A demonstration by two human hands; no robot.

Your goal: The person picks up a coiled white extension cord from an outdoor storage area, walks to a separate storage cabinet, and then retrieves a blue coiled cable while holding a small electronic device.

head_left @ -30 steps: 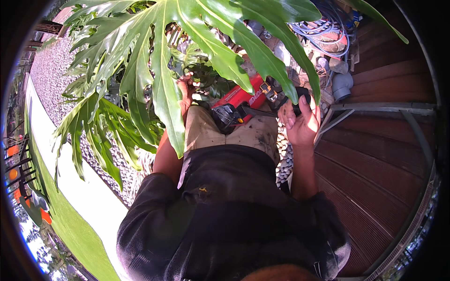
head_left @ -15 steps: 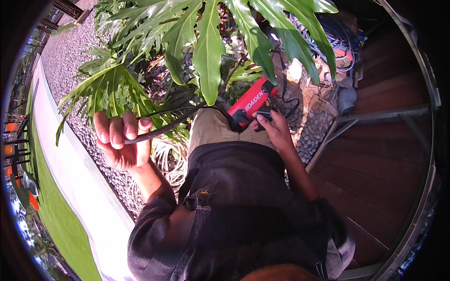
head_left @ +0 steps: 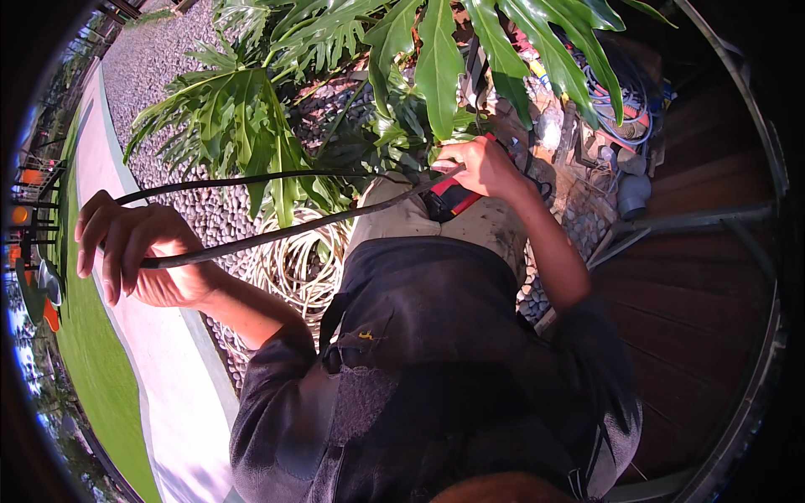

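Note:
My left hand (head_left: 155,256) is out to the left, its fingers curled around a bend of dark cable (head_left: 302,228). From there one thick stretch runs across to my right hand (head_left: 482,166), whose fingers close on it in front of my lap. A thinner-looking stretch passes above, toward the plant, and its far end is lost among leaves. Just below my right hand lies a red and black tool (head_left: 457,201) against my light trousers (head_left: 390,210); hand and cable hide much of it, so its kind is unclear.
Large lobed green leaves (head_left: 440,75) overhang the far side. A pale coiled hose or cable (head_left: 293,268) rests on gravel beneath my left forearm. Blue-grey coiled cable (head_left: 625,109) and a grey pipe fitting (head_left: 634,194) lie right, beside brown decking (head_left: 679,302). A pale path (head_left: 168,344) curves left.
My left hand has moved left and slightly down, drawing the cable longer. My right hand has left the red tool's black part, moved up and taken hold of the cable. My view has shifted slightly.

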